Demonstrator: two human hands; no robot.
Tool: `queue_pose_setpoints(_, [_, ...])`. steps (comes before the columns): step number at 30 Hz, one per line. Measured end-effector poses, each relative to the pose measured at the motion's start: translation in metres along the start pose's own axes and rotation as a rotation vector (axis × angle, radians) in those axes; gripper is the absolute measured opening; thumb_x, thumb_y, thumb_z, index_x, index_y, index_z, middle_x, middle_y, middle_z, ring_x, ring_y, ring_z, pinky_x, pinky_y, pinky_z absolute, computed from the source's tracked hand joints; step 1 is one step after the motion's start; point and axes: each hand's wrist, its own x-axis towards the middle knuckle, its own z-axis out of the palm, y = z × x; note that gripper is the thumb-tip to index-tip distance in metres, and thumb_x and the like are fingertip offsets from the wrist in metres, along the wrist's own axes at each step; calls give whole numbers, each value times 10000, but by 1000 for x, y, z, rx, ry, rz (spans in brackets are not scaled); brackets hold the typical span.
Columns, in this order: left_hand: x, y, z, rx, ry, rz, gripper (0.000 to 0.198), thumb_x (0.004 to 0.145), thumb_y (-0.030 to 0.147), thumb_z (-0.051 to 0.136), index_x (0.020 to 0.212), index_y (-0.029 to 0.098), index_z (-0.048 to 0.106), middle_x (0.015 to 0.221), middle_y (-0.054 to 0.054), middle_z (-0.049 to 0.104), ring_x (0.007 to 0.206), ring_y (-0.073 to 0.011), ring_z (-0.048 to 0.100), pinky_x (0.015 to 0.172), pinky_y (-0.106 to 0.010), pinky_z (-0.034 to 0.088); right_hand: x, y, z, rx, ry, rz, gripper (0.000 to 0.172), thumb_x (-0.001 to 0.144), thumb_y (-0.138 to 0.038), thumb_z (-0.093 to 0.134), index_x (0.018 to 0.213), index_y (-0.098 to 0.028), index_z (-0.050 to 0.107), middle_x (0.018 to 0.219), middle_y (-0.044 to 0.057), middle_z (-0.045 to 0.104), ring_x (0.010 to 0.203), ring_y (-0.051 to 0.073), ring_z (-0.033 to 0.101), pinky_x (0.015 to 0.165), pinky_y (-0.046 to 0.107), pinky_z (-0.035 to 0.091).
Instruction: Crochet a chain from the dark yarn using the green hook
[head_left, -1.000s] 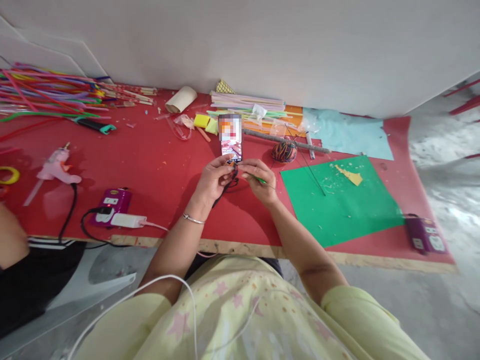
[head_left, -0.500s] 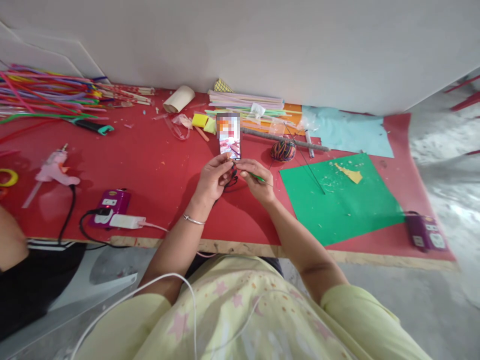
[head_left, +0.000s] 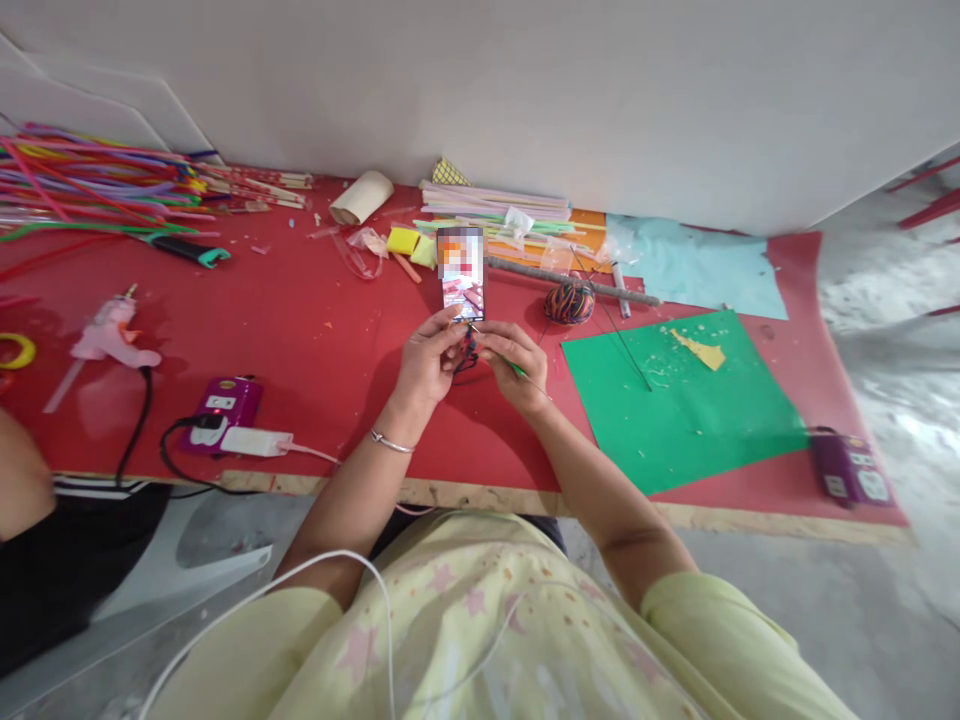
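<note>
Phone (head_left: 463, 296) — 1. Below it: left hand (head_left: 429, 362), pinched on dark yarn (head_left: 470, 346); right hand (head_left: 523, 372), clamped on green-handled tool (head_left: 517, 370). Right of it: yarn ball (head_left: 569, 302) — 1.

You are wearing a loose, pale yellow top (head_left: 570, 660) across the bottom of the frame, printed with pink stars (head_left: 358, 650) and scattered smaller orange-toned spots, its wide short sleeves (head_left: 720, 620) plain yellow. A slim silver-coloured bracelet (head_left: 390, 441) circles your left wrist, left of centre. You also have a thin white cable (head_left: 330, 553) looping over your front at lower left.
</note>
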Motion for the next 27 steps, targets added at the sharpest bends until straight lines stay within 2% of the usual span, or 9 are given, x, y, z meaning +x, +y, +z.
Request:
queue_pose_setpoints(5, [1,0,-1,-25,4,-15,325,616,140,891,917,195,780,567,74,512,446,-25,377,390,-164,213,-2,1,1,-21,-14,25,208,971,-373,694,1141,-330,805,1257,85,783,1144,242,748,990,438,617])
queue_pose_setpoints(11, [-1,4,-2,-35,-33,-24,353,583,113,870,920,187,794,607,67,558,453,-15,383,386,-152,217,1,5,-5,-11,-60,-107,290,970,-277,699,1241,-352,768,1299,84,776,1139,239,746,986,448,600])
queue_pose_setpoints(15, [-2,10,-2,12,-14,-2,357,573,104,851,918,179,797,627,58,600,449,-10,394,389,-151,226,5,4,-10,-49,-105,-126,275,981,-274,681,1231,-344,769,1295,85,777,1125,240,747,963,450,606])
queue_pose_setpoints(22, [-1,12,-4,57,14,34,332,584,130,840,911,164,799,565,61,569,437,-19,395,397,-154,243,6,6,-10,-52,-133,-160,331,984,-219,667,1272,-359,751,1128,69,788,1002,211,739,862,395,614])
queue_pose_setpoints(27, [-1,12,-4,71,7,55,307,588,126,819,893,155,789,571,56,573,437,-19,382,408,-164,242,7,6,-11,-36,-144,-196,372,975,-184,674,1297,-359,739,1092,67,778,970,201,722,841,377,600])
